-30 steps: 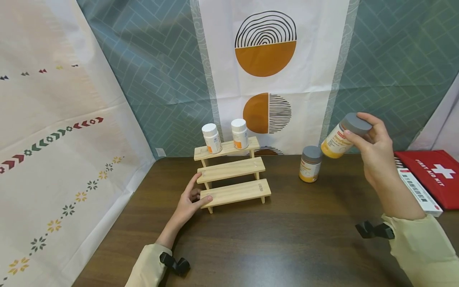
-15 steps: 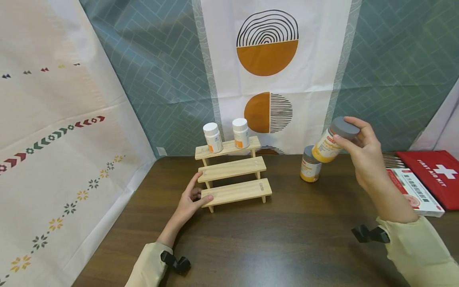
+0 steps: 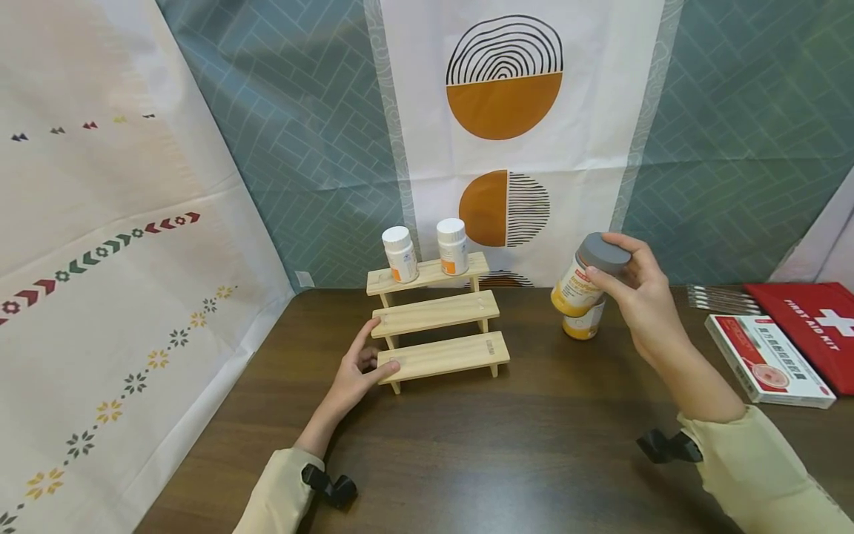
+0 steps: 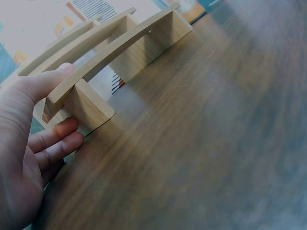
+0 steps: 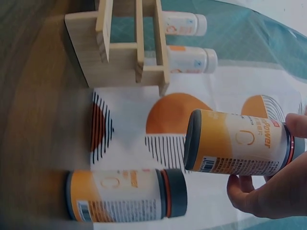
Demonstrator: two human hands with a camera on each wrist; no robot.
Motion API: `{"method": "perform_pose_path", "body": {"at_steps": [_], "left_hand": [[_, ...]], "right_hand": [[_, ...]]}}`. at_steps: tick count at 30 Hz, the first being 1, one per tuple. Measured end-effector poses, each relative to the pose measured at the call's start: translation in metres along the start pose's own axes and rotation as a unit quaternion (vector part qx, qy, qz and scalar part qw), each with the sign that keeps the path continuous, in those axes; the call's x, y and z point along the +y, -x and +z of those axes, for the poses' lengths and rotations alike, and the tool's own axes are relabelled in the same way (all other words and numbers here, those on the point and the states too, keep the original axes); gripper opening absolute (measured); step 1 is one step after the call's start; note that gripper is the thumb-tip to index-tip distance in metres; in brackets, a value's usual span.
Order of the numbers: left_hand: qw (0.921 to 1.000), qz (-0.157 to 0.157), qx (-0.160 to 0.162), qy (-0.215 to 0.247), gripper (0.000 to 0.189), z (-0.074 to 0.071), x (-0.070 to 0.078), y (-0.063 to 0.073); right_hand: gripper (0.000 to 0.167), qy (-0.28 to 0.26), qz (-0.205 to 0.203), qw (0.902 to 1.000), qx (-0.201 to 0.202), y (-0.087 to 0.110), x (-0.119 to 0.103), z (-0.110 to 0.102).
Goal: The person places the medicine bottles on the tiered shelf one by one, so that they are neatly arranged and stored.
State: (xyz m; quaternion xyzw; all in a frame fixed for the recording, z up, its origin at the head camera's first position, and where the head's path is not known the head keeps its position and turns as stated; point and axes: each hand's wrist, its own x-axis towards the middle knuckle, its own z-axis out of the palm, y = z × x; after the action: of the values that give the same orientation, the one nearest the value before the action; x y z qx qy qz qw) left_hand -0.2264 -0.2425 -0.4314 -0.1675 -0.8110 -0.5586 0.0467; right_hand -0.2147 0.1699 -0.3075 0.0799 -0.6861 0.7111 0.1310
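My left hand (image 3: 350, 382) holds the left end of a three-tier wooden step shelf (image 3: 443, 357); its thumb lies on the lowest step and a finger reaches the middle one. Two white bottles (image 3: 402, 259) with orange-marked labels stand on the top step. Up by its grey lid, my right hand (image 3: 642, 297) grips a yellow-and-white supplement jar (image 3: 577, 287), tilted and off the table. Behind it in the head view, a matching jar (image 3: 584, 324) stands on the table, partly hidden. The right wrist view shows the held jar (image 5: 240, 143) apart from the standing jar (image 5: 120, 196).
At the right lie a red first aid kit pouch (image 3: 817, 326), a white-and-red box (image 3: 770, 363) and a pack of swabs (image 3: 723, 300). Patterned cloth (image 3: 320, 148) hangs behind the dark wooden table (image 3: 494, 452), and pale cloth hangs at the left.
My right hand has carried the jar left and slightly down, so it now covers much of the standing jar. The box and swabs have come into fuller view. My left hand stays on the shelf.
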Motion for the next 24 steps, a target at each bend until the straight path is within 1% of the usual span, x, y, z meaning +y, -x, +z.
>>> {"method": "perform_pose_path", "body": {"at_steps": [4,10,16,20,24], "left_hand": [[1.0000,-0.002,0.003,-0.004,0.084,0.000,-0.001,0.000],[1.0000,0.002,0.004,-0.003,0.084,0.000,-0.002,0.000],[1.0000,0.002,0.004,-0.001,0.085,-0.001,-0.001,0.001],[1.0000,0.000,0.004,-0.004,0.084,-0.001,-0.001,0.001],[1.0000,0.004,0.003,-0.002,0.083,0.000,-0.001,-0.001]], "right_hand": [[0.045,0.018,0.006,0.9996,-0.021,0.002,0.003,0.009],[0.042,0.005,0.000,0.9984,-0.057,0.004,0.006,0.027],[0.041,0.007,0.000,0.9975,-0.071,0.002,0.006,0.047],[0.044,0.023,0.012,0.9965,-0.080,-0.001,0.005,0.060],[0.051,0.045,0.020,0.9940,-0.098,-0.007,0.004,0.072]]}}
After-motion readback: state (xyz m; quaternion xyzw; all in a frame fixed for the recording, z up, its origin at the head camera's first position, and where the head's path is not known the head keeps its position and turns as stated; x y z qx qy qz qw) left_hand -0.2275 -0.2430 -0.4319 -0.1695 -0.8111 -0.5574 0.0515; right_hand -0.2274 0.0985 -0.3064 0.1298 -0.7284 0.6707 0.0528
